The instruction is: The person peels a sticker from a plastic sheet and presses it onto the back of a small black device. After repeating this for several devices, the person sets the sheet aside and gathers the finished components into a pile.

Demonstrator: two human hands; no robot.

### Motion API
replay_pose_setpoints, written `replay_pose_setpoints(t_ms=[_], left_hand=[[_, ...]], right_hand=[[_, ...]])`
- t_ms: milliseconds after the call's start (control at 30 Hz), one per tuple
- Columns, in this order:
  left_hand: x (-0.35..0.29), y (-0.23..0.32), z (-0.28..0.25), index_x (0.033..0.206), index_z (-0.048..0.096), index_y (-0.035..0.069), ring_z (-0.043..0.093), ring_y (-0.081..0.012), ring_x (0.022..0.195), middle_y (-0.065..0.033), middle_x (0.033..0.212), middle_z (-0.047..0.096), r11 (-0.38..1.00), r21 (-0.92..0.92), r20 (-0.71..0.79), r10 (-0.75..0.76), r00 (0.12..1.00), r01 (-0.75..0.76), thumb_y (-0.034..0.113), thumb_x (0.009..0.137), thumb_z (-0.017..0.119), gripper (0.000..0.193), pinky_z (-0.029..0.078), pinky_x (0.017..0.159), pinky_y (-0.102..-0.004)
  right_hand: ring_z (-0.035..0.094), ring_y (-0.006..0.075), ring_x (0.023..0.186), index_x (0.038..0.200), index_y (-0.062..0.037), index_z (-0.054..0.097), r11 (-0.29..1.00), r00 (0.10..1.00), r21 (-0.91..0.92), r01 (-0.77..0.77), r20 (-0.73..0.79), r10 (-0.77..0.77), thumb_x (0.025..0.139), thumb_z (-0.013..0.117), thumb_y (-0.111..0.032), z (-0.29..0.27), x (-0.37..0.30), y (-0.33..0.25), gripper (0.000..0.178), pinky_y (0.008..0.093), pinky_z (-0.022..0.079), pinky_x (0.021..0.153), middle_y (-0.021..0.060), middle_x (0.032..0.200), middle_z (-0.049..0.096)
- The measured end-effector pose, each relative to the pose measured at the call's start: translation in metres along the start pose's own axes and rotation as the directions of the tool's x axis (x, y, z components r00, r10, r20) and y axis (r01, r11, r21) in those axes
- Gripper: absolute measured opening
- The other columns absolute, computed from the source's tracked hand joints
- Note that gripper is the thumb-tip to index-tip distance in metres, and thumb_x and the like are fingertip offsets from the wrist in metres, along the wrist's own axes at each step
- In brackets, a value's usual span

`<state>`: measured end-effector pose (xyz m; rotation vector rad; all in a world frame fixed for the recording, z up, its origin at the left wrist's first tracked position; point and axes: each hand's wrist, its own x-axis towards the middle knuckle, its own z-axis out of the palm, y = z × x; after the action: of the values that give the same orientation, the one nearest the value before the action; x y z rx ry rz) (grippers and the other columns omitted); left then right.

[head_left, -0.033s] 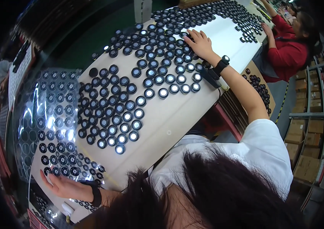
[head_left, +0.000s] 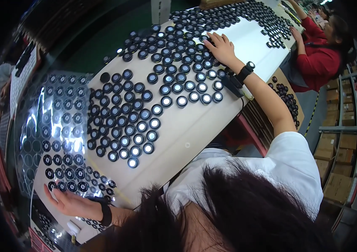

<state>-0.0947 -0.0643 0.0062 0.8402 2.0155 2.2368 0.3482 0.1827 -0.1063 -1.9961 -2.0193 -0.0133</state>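
My left hand (head_left: 72, 203) is at the lower left, fingers apart, at the lower edge of a clear plastic sheet (head_left: 27, 126). Rows of round black labels (head_left: 70, 159) with pale centres show on this glossy sheet. Whether the fingertips touch the sheet I cannot tell. Farther off, my right hand (head_left: 221, 48) reaches over the table with its fingers stretched out. Its fingertips rest by several small black round pieces (head_left: 197, 57) with pale, shiny tops. Many more such pieces (head_left: 121, 110) cover the table between my hands. Each wrist wears a black band.
The pale table (head_left: 174, 140) runs diagonally, with a white surface (head_left: 245, 35) beyond my right hand. At the upper right a person in a red top (head_left: 321, 56) works at the same table. A cardboard tray (head_left: 290, 103) holds more black pieces. Shelves carry cardboard boxes (head_left: 338, 180).
The whole picture has shifted very slightly. Both hands keep the same poses and places, and no piece has visibly been moved.
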Motion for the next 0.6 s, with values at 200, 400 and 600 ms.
replay_pose_setpoints(t_ms=[200, 400, 600], left_hand=[[0.016, -0.009, -0.027, 0.108, 0.046, 0.001, 0.045, -0.0086, 0.067, -0.0077, 0.082, 0.051, 0.999, 0.002, 0.007, -0.051, 0.999, 0.051, 0.012, 0.083, 0.045, 0.028, 0.034, 0.057, -0.0172], [0.025, -0.013, -0.035, 0.109, 0.045, 0.001, 0.045, -0.0058, 0.064, -0.0085, 0.081, 0.053, 0.993, -0.116, 0.026, -0.033, 0.999, 0.036, 0.013, 0.084, 0.045, 0.028, 0.033, 0.053, -0.0153], [0.035, -0.023, -0.042, 0.109, 0.045, 0.002, 0.044, -0.0047, 0.063, -0.0085, 0.081, 0.054, 0.987, -0.157, 0.022, -0.025, 0.999, 0.028, 0.012, 0.084, 0.046, 0.028, 0.031, 0.052, -0.0148]], right_hand=[[0.023, 0.0331, 0.119, 0.123, -0.0185, 0.037, 0.997, 0.998, -0.055, 0.046, -0.047, -0.049, 0.079, 0.036, -0.052, 0.011, -0.014, -0.045, 0.055, 0.0545, 0.016, 0.091, 0.0093, 0.127, 0.034], [0.021, 0.0346, 0.12, 0.124, -0.0163, 0.035, 0.998, 0.996, -0.005, 0.066, -0.056, -0.066, 0.078, 0.038, -0.052, 0.017, -0.026, -0.089, 0.058, 0.0553, 0.014, 0.092, 0.0134, 0.129, 0.029], [0.017, 0.0362, 0.121, 0.126, -0.0178, 0.031, 0.869, 0.959, 0.406, 0.284, -0.108, -0.263, 0.076, 0.046, -0.05, -0.006, -0.043, -0.108, 0.062, 0.0567, 0.011, 0.092, 0.0156, 0.132, 0.022]])
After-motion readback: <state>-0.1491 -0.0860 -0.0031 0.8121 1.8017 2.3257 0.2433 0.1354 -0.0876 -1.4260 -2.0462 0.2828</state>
